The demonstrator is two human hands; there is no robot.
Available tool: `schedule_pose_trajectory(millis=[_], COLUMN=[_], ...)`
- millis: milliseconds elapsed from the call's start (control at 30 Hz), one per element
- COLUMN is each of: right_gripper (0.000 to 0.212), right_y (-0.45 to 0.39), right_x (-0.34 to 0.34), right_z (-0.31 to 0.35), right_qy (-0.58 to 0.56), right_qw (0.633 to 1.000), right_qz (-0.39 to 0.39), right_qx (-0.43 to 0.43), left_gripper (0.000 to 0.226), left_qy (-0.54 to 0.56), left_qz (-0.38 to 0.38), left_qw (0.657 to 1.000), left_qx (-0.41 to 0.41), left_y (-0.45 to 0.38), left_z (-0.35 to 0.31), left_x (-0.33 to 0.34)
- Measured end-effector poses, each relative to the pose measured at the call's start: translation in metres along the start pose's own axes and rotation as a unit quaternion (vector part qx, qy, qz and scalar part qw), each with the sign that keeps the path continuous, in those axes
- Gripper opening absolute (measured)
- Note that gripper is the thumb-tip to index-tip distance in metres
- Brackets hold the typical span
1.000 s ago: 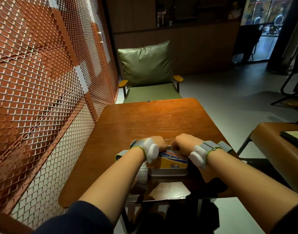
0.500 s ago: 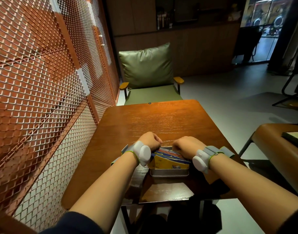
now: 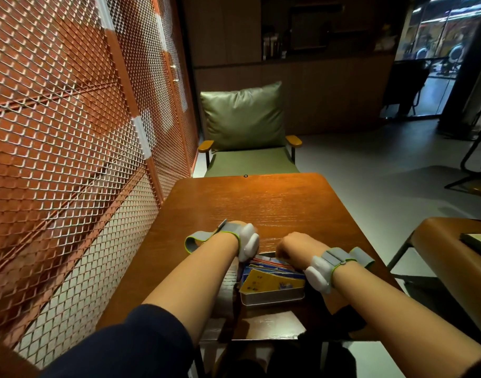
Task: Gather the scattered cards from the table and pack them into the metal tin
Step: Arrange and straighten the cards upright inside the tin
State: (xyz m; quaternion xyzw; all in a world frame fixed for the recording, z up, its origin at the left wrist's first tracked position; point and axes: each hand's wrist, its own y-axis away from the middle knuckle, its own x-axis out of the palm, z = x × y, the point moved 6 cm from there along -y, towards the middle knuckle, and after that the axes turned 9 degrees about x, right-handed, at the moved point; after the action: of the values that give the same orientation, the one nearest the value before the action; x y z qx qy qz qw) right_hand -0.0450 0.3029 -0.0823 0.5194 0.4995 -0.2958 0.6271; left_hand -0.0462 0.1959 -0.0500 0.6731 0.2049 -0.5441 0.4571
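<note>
since the frame half a second earlier, the left hand (image 3: 238, 227) has shifted away from the cards and now sits at the far-left corner of the tin, mostly behind its white wrist sensor (image 3: 248, 242); the right hand (image 3: 295, 245) has stayed at the far edge of the tin.

head view:
- table (image 3: 261, 203): brown wood, bare on its far half. no loose cards show on it.
- metal tin (image 3: 272, 297): rectangular, open, standing flat near the table's near edge, between the two forearms.
- cards (image 3: 269, 276): a stack inside the tin, fanned and uneven, rising above the rim. the top card is yellow and lies tilted, one corner pointing away from the camera; blue and red edges show beneath it.
- left hand: knuckles only are visible past the sensor. whether the fingers are curled or holding anything cannot be told.
- right hand: curled into a loose fist, knuckles up, at the far end of the card stack. the fingertips are hidden under the hand; they appear to press on or pinch the far edge of the cards, but contact is not clearly seen.
- right wrist sensor (image 3: 318, 274): white, on a grey strap, just beside the tin's right wall.
- green armchair (image 3: 244, 137): beyond the table's far edge.
- orange mesh screen (image 3: 70, 132): along the left side.
</note>
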Motion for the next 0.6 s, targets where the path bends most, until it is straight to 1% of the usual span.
schedule_pose_trajectory(millis=[100,133,200,267,333,433,533,600], right_gripper=[0.028,0.027,0.025,0.022,0.019,0.019,0.020,0.025], right_y=[0.001,0.001,0.003,0.007,0.010,0.018,0.018,0.019], right_x=[-0.003,-0.002,-0.003,-0.004,-0.004,-0.003,-0.003,-0.002], right_z=[0.004,0.006,0.007,0.008,0.007,0.009,0.009,0.008], right_qy=[0.054,0.069,0.092,0.104,0.105,0.111,0.096,0.063], right_qw=[0.999,0.998,0.995,0.993,0.992,0.991,0.993,0.997], right_qz=[-0.008,-0.011,-0.029,-0.049,-0.067,-0.074,-0.067,-0.042], right_qx=[-0.004,-0.008,-0.014,-0.019,-0.022,-0.024,-0.016,-0.006], left_gripper=[0.039,0.038,0.030,0.022,0.019,0.019,0.017,0.014], left_qy=[-0.009,0.007,0.035,0.057,0.076,0.078,0.093,0.117], left_qz=[-0.005,-0.012,-0.030,-0.024,-0.013,-0.001,0.000,-0.006], left_qw=[1.000,1.000,0.998,0.997,0.996,0.996,0.994,0.992], left_qx=[0.016,-0.003,-0.036,-0.042,-0.051,-0.051,-0.052,-0.056], left_y=[-0.004,-0.006,-0.011,-0.017,-0.021,-0.022,-0.017,-0.013], left_z=[0.003,0.009,0.016,0.021,0.027,0.029,0.027,0.024], left_x=[0.007,0.013,0.020,0.026,0.032,0.038,0.037,0.035])
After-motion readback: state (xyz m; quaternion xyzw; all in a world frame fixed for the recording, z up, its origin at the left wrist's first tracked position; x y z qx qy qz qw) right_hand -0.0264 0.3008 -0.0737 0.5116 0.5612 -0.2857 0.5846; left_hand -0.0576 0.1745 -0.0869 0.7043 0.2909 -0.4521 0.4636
